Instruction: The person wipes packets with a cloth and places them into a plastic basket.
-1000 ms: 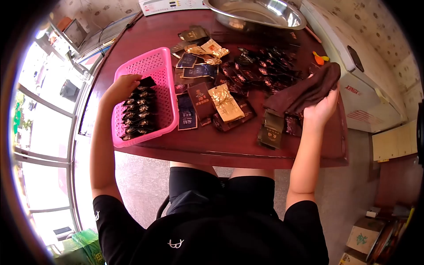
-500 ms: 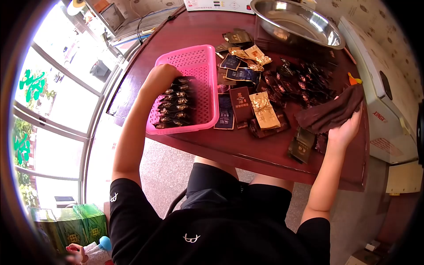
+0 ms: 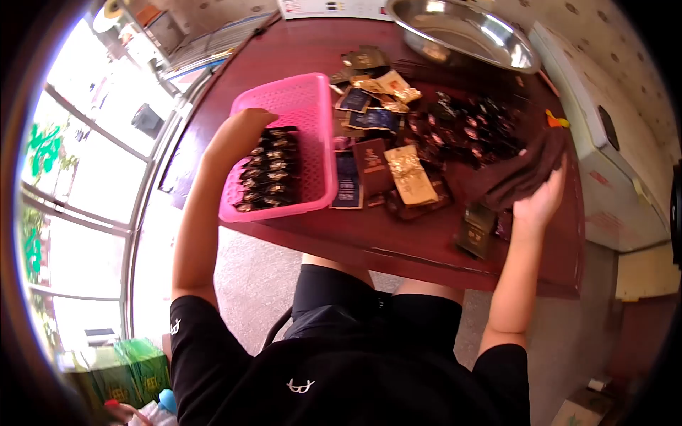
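Observation:
My left hand (image 3: 247,129) reaches into the pink plastic basket (image 3: 329,153), at the far end of a row of dark foil packets (image 3: 271,170) standing on edge. Its fingers curl down and are mostly hidden, so what they hold, if anything, cannot be made out. Over on the right, my right hand (image 3: 541,202) grips a dark brown cloth (image 3: 522,170), which drapes above the tabletop. Below the cloth lies a dark green packet (image 3: 474,231). Loose dark shiny packets (image 3: 465,124) are heaped just beyond the cloth.
Gold (image 3: 410,176), brown (image 3: 371,167) and navy packets (image 3: 347,181) lie on the dark red table (image 3: 312,234) beside the basket. A steel basin (image 3: 465,35) stands at the back. A white appliance (image 3: 604,142) flanks the right edge. Another person's hand (image 3: 128,413) shows at bottom left.
The whole view has shifted slightly, moving the table and basket a little leftward in frame. My left hand stays at the row's far end; my right hand still holds the cloth.

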`<move>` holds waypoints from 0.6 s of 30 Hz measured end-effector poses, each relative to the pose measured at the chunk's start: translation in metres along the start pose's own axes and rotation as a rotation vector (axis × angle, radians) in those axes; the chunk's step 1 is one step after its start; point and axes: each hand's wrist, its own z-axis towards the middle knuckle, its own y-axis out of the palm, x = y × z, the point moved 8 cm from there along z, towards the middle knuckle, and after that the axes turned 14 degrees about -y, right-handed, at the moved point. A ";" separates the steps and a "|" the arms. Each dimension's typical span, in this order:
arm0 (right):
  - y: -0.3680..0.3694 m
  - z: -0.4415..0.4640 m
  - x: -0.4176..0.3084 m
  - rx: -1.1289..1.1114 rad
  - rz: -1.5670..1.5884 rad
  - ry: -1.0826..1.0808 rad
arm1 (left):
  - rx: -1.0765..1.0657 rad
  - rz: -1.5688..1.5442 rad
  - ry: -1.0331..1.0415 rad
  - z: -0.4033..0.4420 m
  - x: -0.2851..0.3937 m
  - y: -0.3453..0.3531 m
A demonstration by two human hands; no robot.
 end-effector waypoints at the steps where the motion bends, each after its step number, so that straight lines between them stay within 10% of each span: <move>1: 0.001 0.001 -0.001 -0.020 0.016 -0.005 | 0.048 -0.041 0.045 -0.008 0.029 -0.019; 11: -0.001 -0.001 0.011 -0.063 0.008 0.129 | -0.006 -0.488 0.771 -0.070 0.316 -0.015; 18: -0.001 0.000 0.008 -0.029 -0.187 0.086 | 0.011 -0.348 0.282 -0.045 0.371 0.040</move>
